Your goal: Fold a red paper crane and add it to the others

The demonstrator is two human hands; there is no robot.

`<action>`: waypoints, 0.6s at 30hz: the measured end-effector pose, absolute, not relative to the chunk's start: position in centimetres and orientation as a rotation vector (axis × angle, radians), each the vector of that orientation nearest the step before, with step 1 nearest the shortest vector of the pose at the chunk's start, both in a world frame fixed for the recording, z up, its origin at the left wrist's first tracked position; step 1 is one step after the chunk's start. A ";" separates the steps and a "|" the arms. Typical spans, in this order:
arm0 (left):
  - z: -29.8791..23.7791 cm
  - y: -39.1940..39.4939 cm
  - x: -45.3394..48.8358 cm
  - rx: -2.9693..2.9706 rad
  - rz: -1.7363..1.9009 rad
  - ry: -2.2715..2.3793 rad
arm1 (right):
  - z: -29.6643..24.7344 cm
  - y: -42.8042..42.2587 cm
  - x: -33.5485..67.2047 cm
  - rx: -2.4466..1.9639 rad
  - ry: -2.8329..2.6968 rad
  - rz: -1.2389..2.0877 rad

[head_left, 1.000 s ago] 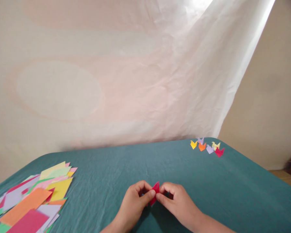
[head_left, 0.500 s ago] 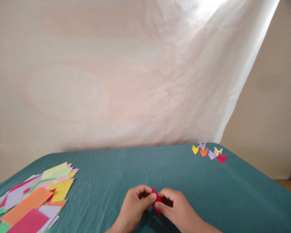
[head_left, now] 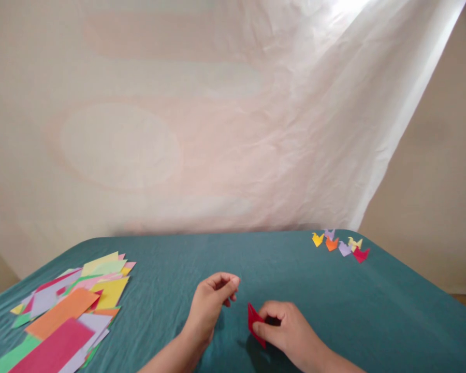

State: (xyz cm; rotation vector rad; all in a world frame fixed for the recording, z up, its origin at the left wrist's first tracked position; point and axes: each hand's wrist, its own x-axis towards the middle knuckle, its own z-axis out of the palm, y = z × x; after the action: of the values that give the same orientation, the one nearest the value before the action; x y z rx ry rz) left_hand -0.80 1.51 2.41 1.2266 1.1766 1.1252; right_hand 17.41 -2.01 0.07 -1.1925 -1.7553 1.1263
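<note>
A small folded piece of red paper (head_left: 255,325) stands tilted between the thumb and fingers of my right hand (head_left: 289,329), just above the cloth. It is narrow, with pointed ends at top and bottom. To its left, my left hand (head_left: 214,298) is raised and apart from the paper. Its thumb and index finger are pressed together, and no paper shows in them. The other fingers of that hand curl underneath.
A dark green cloth (head_left: 171,290) covers the table. At the left lies a loose pile of coloured paper sheets (head_left: 62,313). Several small folded paper birds (head_left: 345,248) in yellow, orange, lilac and red sit at the far right. A pale sheet (head_left: 217,155) hangs behind.
My left hand has let go of the red folded paper and moved up and slightly left. My right hand still holds the paper. The view has shifted slightly.
</note>
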 end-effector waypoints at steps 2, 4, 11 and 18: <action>2.2 1.7 -1.1 1.229 1.051 1.170 | 0.2 -2.1 17.4 -1.194 -1.744 1.134; 1.6 1.4 -0.8 1.271 0.885 1.121 | 0.2 -2.1 17.4 -1.206 -1.723 1.146; 0.8 -0.1 1.0 1.289 0.932 1.132 | -0.2 -2.0 17.4 -1.245 -1.734 1.105; 1.2 0.4 0.5 1.234 1.013 1.134 | -0.6 -1.8 17.4 -1.246 -1.703 1.145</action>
State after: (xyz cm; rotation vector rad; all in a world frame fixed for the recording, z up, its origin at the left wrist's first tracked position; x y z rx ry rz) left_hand 0.52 0.41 1.20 1.2341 1.1343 1.0133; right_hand 17.42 -1.80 -0.58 -1.2456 -1.7026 1.1448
